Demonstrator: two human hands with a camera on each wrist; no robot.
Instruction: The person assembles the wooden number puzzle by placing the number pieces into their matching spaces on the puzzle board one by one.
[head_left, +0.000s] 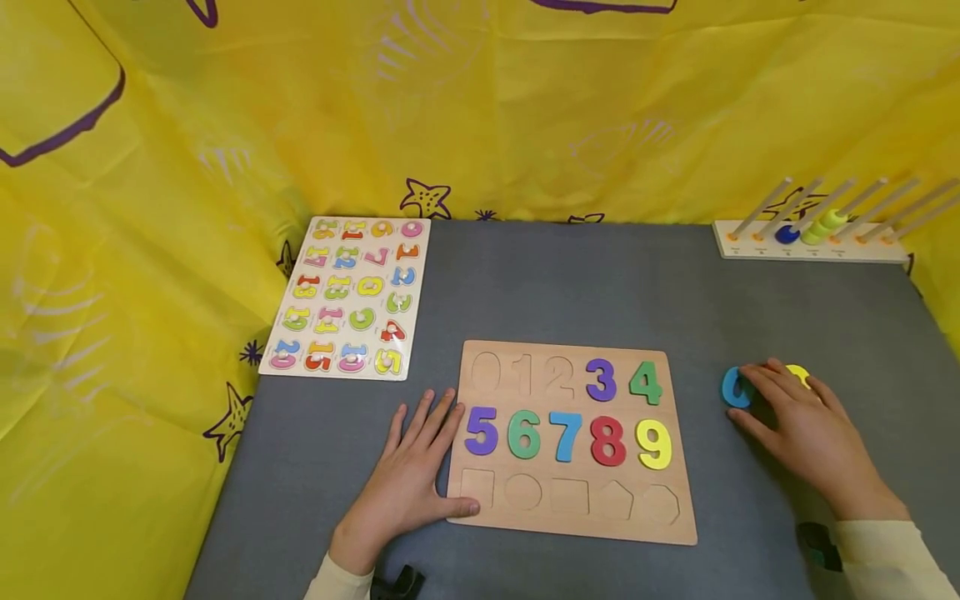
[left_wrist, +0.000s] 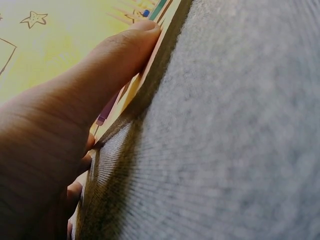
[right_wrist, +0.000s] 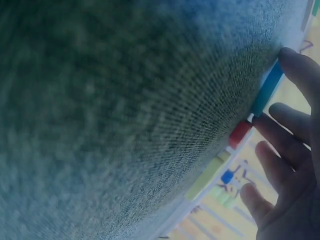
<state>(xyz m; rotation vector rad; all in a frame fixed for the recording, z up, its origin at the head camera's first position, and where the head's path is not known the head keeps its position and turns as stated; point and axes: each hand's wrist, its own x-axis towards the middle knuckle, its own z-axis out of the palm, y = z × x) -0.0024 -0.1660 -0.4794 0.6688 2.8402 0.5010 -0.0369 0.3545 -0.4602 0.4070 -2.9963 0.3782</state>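
My right hand (head_left: 806, 433) pinches a blue number piece (head_left: 733, 388), a rounded shape like a 0 partly covered by the fingers. In the right wrist view, thumb and a fingertip sit at opposite ends of this blue piece (right_wrist: 267, 90). Just beyond it are a red piece (right_wrist: 240, 134) and a yellow piece (head_left: 799, 374), the red one hidden in the head view. Fingers spread, my left hand (head_left: 408, 479) rests at the left side of a wooden number board (head_left: 562, 529), its thumb on the lower left corner. Numbers 3 to 9 fill their slots; 0, 1 and 2 are bare recesses.
A white peg puzzle board (head_left: 337, 300) with colourful numbers lies at the back left. At the back right stands a wooden base with upright rods (head_left: 813, 252), carrying blue and green beads. Yellow patterned cloth (head_left: 525, 117) hangs behind and beside the grey table (head_left: 570, 292).
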